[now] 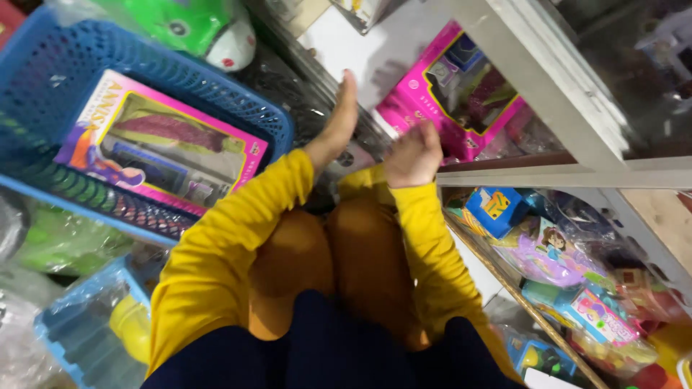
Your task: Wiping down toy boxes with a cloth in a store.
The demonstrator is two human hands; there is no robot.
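Left hand (337, 122) flat, right hand (412, 155) curled near pink toy box (461, 94); blue basket (252, 108)

Glass-fronted display cabinet (533, 94), pale frame: upper white shelf (375, 50) bearing pink boxed doll set (461, 94); lower shelf (497, 277) crowded with bagged toys (555, 252) and small blue box (496, 209). Beside cabinet, blue plastic basket (43, 79) containing flat pink doll box (162, 144)

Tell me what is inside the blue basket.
The blue basket holds a pink windowed doll box lying flat. Whatever lies beneath the box is covered and cannot be seen.
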